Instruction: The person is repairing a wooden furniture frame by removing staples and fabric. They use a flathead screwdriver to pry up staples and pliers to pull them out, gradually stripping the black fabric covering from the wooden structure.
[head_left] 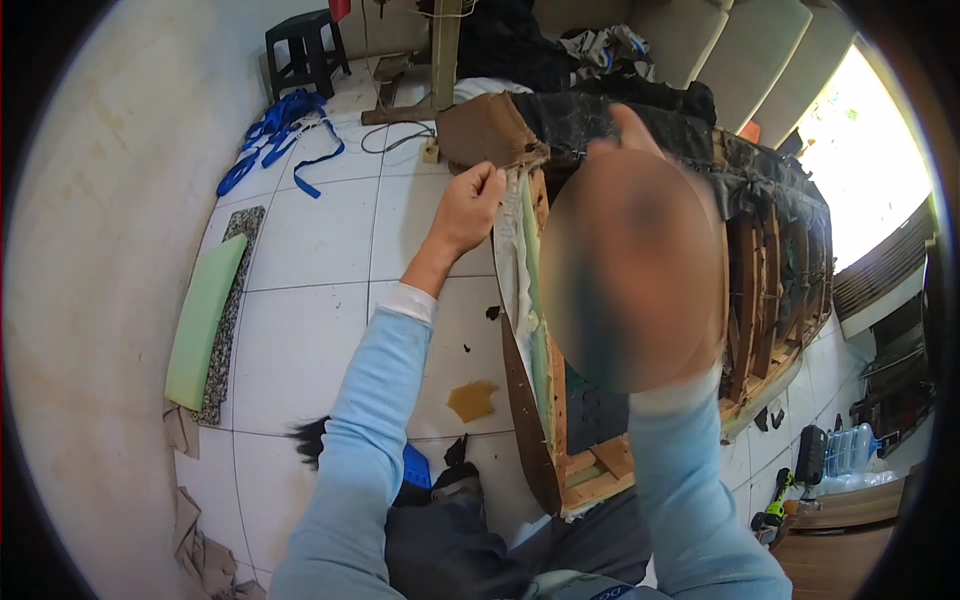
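An upturned sofa frame (558,400) of bare wood stretches from my knees toward the back right. Brown upholstery (487,130) covers its far left corner, and pale green foam with white padding (513,245) shows along its left side. My left hand (468,212) is closed at that corner, its fingers pinching the edge of the upholstery. Raised over the frame, my right hand (645,240) is mostly smeared by a blur. One digit points upward from it; whether it holds anything is hidden. Torn black lining (575,120) hangs along the frame's far side.
Against the left wall lies a green foam slab (205,320) on a speckled grey one. Blue straps (290,130) and a black stool (305,50) are farther back. A yellow-brown scrap (472,401) lies on the white tiles. At right are a green power tool (775,500) and a clear bottle (852,448).
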